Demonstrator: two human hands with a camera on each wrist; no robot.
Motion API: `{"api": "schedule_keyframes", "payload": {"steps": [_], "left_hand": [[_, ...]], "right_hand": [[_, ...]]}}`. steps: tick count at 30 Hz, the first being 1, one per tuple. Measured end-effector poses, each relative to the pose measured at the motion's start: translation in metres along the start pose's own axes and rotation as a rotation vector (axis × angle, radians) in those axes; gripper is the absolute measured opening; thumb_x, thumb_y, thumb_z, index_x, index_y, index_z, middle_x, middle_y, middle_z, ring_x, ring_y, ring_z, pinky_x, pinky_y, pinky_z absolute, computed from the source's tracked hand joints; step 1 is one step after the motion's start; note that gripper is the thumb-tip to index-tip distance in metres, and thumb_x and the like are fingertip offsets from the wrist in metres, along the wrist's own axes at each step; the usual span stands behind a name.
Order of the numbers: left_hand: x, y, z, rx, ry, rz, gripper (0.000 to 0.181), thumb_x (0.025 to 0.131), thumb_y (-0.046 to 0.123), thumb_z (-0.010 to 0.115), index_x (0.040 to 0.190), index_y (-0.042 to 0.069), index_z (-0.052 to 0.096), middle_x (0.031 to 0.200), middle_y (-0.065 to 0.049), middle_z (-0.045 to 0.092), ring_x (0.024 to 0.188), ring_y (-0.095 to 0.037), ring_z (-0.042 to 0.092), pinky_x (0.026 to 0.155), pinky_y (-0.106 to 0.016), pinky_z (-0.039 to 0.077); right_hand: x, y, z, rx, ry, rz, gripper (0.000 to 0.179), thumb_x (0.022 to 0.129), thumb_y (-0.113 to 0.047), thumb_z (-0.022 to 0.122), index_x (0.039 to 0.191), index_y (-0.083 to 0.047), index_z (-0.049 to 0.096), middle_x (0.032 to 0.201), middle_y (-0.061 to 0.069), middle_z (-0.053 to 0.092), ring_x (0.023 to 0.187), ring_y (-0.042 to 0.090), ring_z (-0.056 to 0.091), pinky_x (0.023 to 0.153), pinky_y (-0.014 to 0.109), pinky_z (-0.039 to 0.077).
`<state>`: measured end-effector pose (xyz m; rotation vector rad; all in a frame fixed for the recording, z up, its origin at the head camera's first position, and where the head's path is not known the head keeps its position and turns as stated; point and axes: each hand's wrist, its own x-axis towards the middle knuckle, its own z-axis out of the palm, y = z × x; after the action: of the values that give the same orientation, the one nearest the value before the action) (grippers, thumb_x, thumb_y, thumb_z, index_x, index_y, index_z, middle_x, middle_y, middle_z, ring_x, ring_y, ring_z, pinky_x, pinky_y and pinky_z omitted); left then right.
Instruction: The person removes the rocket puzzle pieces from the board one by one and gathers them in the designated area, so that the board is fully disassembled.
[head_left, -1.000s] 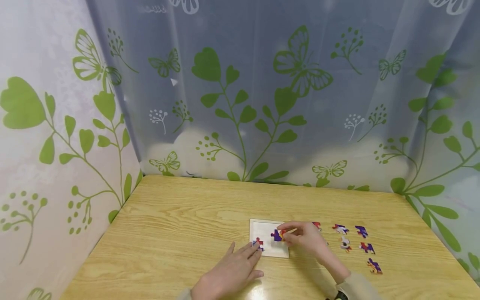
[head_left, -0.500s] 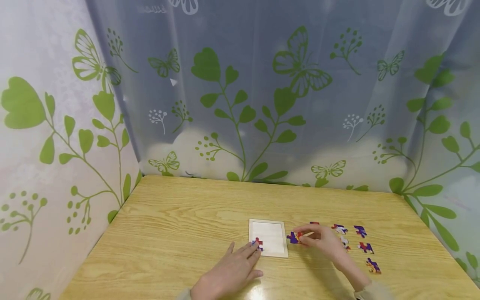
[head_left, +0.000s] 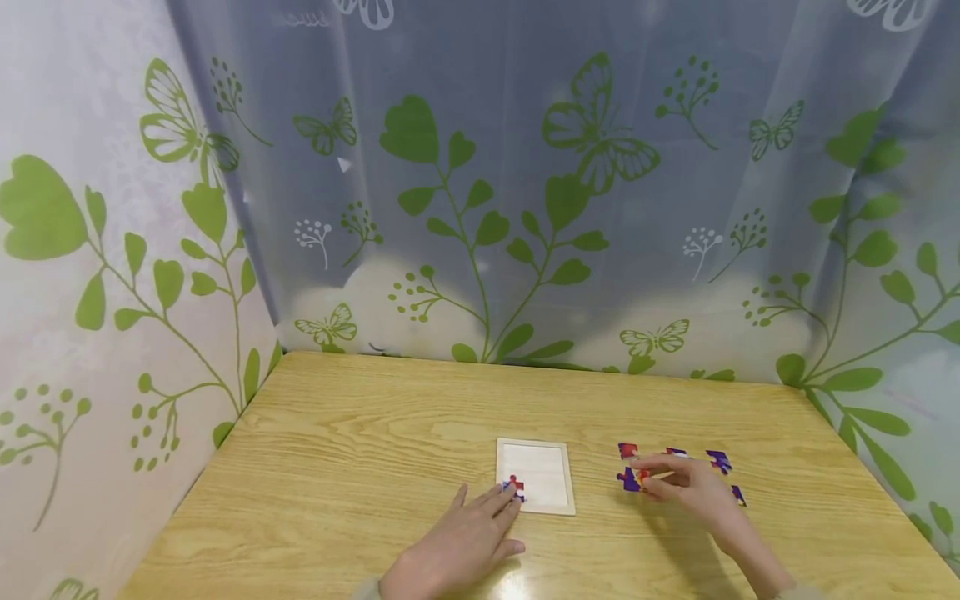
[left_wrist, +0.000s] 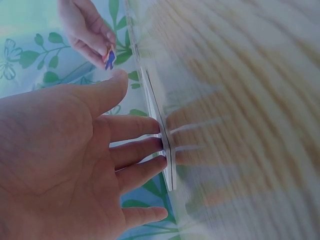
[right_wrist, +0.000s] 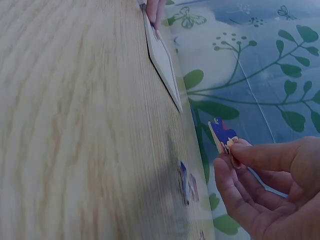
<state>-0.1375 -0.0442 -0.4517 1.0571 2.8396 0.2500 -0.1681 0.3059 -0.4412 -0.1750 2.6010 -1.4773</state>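
My left hand lies with straight fingers over the near left corner of a white puzzle frame. Its fingertips rest on a red and blue puzzle piece set in that corner, partly covering it. In the left wrist view the fingers reach the edge of the frame. My right hand pinches a purple puzzle piece with red and yellow between thumb and fingers. The right wrist view shows that piece held above the table, off to the right of the frame.
Several loose puzzle pieces lie on the wooden table at the right, among them a red one and a purple one. The right hand hides some. A patterned curtain stands along the back and sides.
The right hand has carried the pinched puzzle piece from above the frame rightward to the loose pieces. The left hand has stayed in place.
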Motion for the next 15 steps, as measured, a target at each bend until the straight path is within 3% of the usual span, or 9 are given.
{"api": "schedule_keyframes", "payload": {"steps": [10,15], "left_hand": [[0.000,0.000,-0.002,-0.015,-0.016,-0.009,0.061,0.106,0.049,0.044,0.151,0.009,0.047,0.160,-0.007,0.040,0.148,-0.024,0.037,0.117,-0.060,0.031],[0.000,0.000,-0.002,-0.018,-0.011,-0.007,0.061,0.105,0.049,0.045,0.151,0.009,0.048,0.159,-0.006,0.041,0.148,-0.023,0.037,0.117,-0.060,0.032]], "right_hand": [[-0.013,0.019,-0.022,-0.001,0.063,0.048,0.038,0.097,-0.011,0.068,0.127,0.012,0.062,0.117,0.024,0.070,0.089,0.007,0.071,0.079,0.031,0.062],[-0.020,0.025,-0.031,-0.021,0.090,0.112,0.040,0.096,-0.014,0.070,0.126,0.012,0.063,0.112,0.019,0.073,0.087,0.008,0.072,0.077,0.029,0.062]]}}
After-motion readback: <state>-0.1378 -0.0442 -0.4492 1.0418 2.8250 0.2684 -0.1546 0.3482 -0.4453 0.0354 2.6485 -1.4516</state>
